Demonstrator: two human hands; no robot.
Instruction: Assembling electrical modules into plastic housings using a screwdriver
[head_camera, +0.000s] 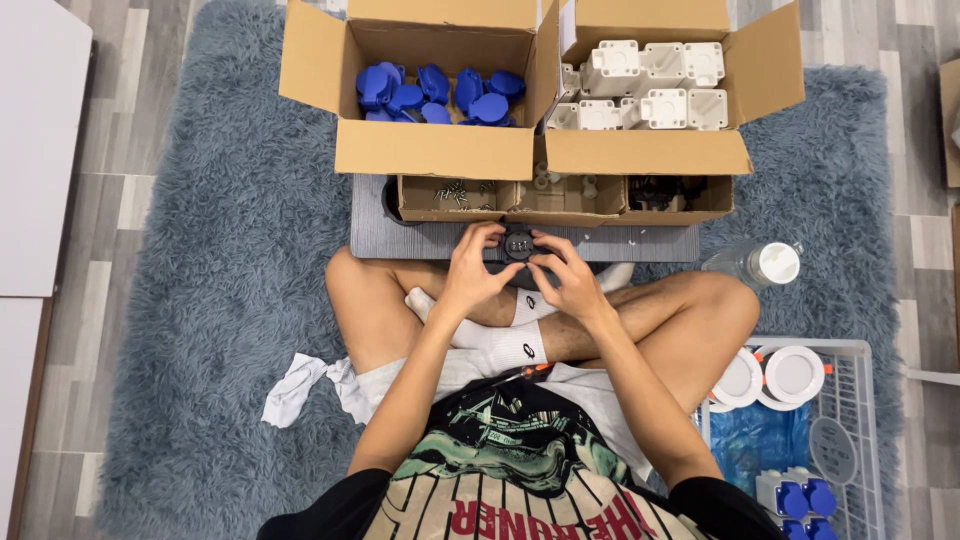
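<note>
Assembly step in hand: left hand (478, 268) and right hand (568, 278) both close fingers on a small black part (517, 245) over the grey board (420, 240). Next move likely calls for steady fingertip alignment.

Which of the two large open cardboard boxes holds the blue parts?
The left box, filled with blue lids; the right box beside it holds white housings.

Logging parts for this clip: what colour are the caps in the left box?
Blue caps, in the open cardboard box; clearest in the head view.
</note>
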